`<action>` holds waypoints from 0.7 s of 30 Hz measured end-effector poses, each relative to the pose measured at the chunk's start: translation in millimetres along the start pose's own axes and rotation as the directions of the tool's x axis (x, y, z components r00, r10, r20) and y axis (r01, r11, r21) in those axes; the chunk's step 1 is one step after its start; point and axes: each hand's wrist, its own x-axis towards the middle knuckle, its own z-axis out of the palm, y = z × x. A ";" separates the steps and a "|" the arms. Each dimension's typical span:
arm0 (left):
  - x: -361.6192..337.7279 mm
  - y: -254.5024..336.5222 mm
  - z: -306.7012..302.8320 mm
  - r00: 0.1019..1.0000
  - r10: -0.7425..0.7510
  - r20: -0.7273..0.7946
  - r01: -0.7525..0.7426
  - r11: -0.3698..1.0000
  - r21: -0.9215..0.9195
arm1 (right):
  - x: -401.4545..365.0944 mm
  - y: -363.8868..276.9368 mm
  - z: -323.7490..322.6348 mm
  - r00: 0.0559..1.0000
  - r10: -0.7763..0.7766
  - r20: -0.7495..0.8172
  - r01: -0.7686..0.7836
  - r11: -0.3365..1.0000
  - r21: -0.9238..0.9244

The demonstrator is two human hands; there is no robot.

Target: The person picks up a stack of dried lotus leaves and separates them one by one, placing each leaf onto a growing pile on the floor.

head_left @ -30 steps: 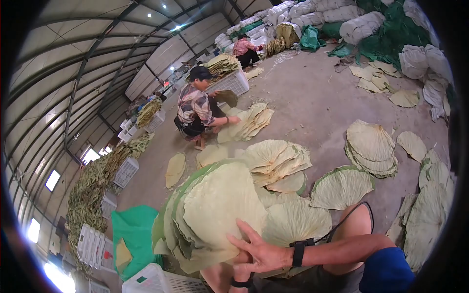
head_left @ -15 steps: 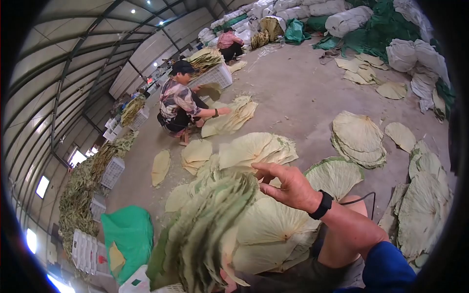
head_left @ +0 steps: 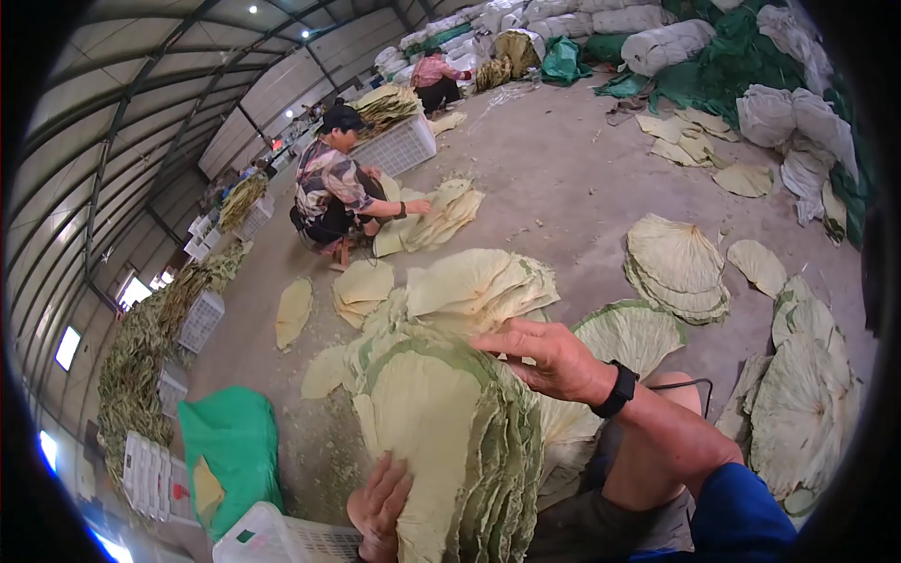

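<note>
A thick bundle of dried pale-green leaves [head_left: 422, 413] stands on edge in front of me, its pale flat face turned to the left and its layered edges to the right. My left hand [head_left: 383, 497] lies against the lower left of that face, fingers pointing up, holding the bundle. At the bundle's upper right edge is my right hand [head_left: 540, 357], with a black band on the wrist and its fingertips pinched together at the leaf edges. Behind the bundle lies a pile of leaves [head_left: 483, 286], and a fan-shaped leaf [head_left: 629, 333] is to its right.
Leaf stacks lie at right [head_left: 678, 267] and far right [head_left: 807, 413]. One person [head_left: 336, 183] crouches at leaves ahead; another [head_left: 436, 80] crouches farther back. A white crate [head_left: 272, 537] and green cloth [head_left: 230, 441] are at lower left. Wrapped bales [head_left: 666, 47] line the back.
The bundle has turned from a tilted, blurred position to upright with its flat face showing. My left hand has come into clear view on it. My right hand has moved down slightly onto its edge.
</note>
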 end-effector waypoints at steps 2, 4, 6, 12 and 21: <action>1.4 -0.1 -2.5 0.986 0.168 -0.015 -0.163 0.970 0.182 | 1.3 -2.1 -0.5 1.000 -0.014 0.004 0.014 1.000 -0.005; 3.7 0.6 -4.6 0.983 0.186 -0.005 -0.182 0.964 0.195 | 1.2 -3.0 -2.1 1.000 -0.029 0.007 0.029 1.000 -0.009; 5.2 0.3 -6.6 0.978 0.206 0.004 -0.203 0.957 0.209 | 1.3 -3.1 -4.1 0.999 -0.034 0.018 0.035 0.999 -0.032; 7.2 3.8 -7.8 0.977 0.213 0.017 -0.211 0.952 0.221 | 0.2 1.8 -4.6 0.998 -0.050 0.032 0.052 0.997 -0.065; -16.8 -22.9 8.7 0.984 -0.132 0.117 0.155 0.964 -0.217 | -2.3 1.4 -16.5 0.993 -0.064 0.101 0.089 0.961 -0.262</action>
